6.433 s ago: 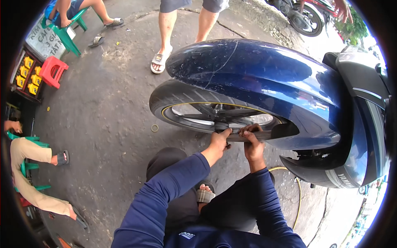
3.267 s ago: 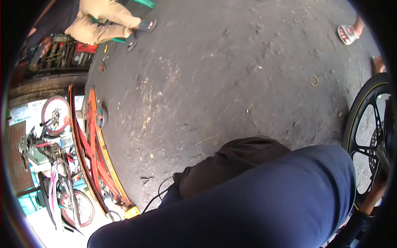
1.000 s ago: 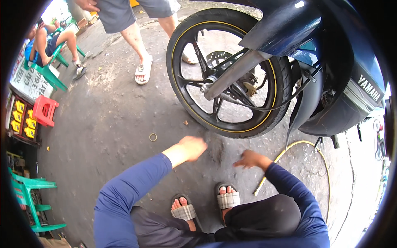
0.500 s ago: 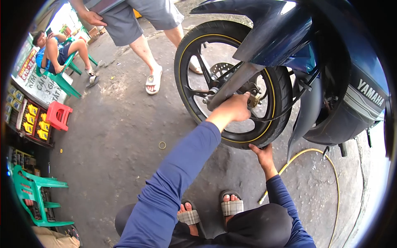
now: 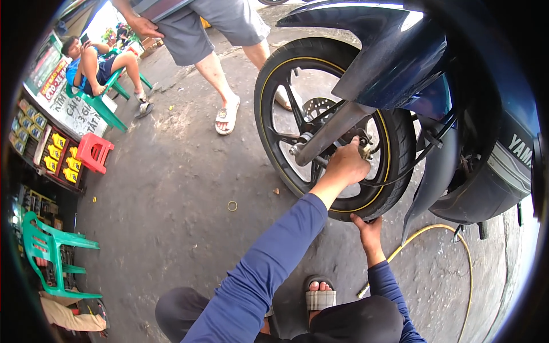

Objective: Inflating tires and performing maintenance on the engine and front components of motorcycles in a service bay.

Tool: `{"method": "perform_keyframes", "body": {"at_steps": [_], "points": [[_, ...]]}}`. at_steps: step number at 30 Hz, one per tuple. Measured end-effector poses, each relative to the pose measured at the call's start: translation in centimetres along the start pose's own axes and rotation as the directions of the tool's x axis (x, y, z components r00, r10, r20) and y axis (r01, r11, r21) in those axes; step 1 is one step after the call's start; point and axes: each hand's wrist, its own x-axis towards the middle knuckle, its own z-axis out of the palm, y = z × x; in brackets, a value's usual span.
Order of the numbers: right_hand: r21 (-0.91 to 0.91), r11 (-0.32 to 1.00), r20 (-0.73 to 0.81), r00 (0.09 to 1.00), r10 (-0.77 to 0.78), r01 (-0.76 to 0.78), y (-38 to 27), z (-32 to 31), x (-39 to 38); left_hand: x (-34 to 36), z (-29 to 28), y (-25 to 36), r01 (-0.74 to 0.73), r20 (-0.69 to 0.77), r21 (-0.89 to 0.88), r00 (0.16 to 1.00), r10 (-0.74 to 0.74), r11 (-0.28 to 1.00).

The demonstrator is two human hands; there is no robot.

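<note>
Front wheel [image 5: 286, 138] sits at one o'clock. The person's left hand [image 5: 347, 164] reaches the brake caliper [image 5: 366, 150] at the wheel's four, index extended; any hold is hidden. Their right hand [image 5: 369, 233], spread, meets the tyre [image 5: 404, 150] at five. Seemingly they're handling the caliper; next calls for a steady wheel.

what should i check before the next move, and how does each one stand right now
1. Right hand at the lower edge of the tyre: ok.
2. Left hand by the caliper: ok; whether it grips: cannot tell.
3. Tyre off the ground: cannot tell.
4. Hose apart from the tyre: ok.
5. Loose ring apart from the tyre: ok.
6. Bystander's sandals both clear: cannot tell; one is, the other is partly hidden behind the tyre.
</note>
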Motion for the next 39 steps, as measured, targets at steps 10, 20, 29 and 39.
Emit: {"method": "perform_keyframes", "body": {"at_steps": [10, 20, 29, 39], "points": [[0.027, 0.999, 0.025, 0.999, -0.024, 0.023, 0.4, -0.5, 0.2, 0.2, -1.4, -0.6, -0.125, 0.110, 0.191, 0.988, 0.105, 0.974], [0.029, 0.999, 0.051, 0.999, -0.017, 0.015, 0.6, -1.0, 0.2, -0.3, -3.6, 0.4, 0.001, 0.390, 0.098, 0.920, -0.039, 0.995], [-0.041, 0.999, 0.027, 1.000, 0.006, -0.005, -0.3, -0.4, 0.3, 0.0, -4.8, 1.1, 0.007, 0.496, 0.252, 0.858, -0.135, 0.968], [-0.098, 0.995, 0.042, 0.999, 0.024, -0.020, -0.5, -0.5, -0.1, 0.1, -4.8, -1.1, 0.066, 0.618, 0.197, 0.766, -0.177, 0.978]]}}
